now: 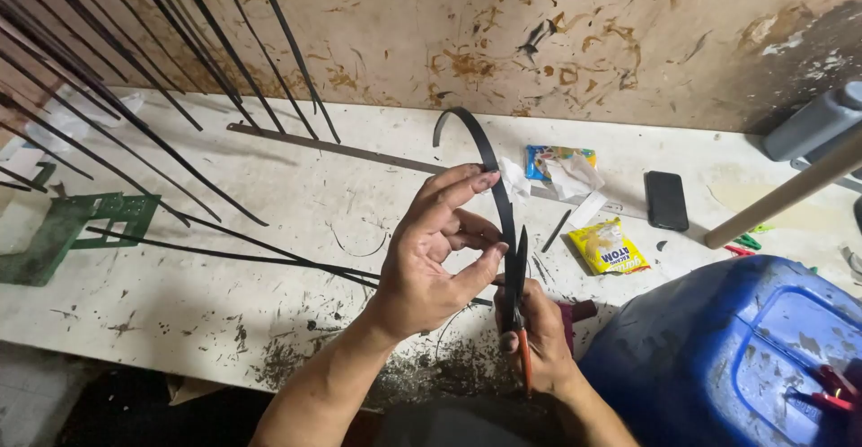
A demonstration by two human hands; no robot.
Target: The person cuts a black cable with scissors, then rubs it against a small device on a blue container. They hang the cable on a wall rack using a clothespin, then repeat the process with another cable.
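Curved thin black strip (492,164) pinched by left hand (440,249) above white worktable (296,196); orange-handled scissors (519,299) gripped closed-fisted by right hand (539,344) (blades nearly shut). Strip best kept taut, cut square.

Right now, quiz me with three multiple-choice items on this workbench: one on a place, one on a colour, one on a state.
1. Where does the phone lie?
A. on the white bench, right of the snack packets
B. on the blue drum
C. on the green frame

2. What colour is the packet nearest the hands?
A. red
B. yellow
C. white

3. How is the black strip shaped above the left hand?
A. straight
B. coiled up tight
C. bent in an arc

Answers: 1 A, it rests flat on the bench; 2 B, its wrapper is yellow; 3 C, it curves over, while the right hand holds scissors to it.
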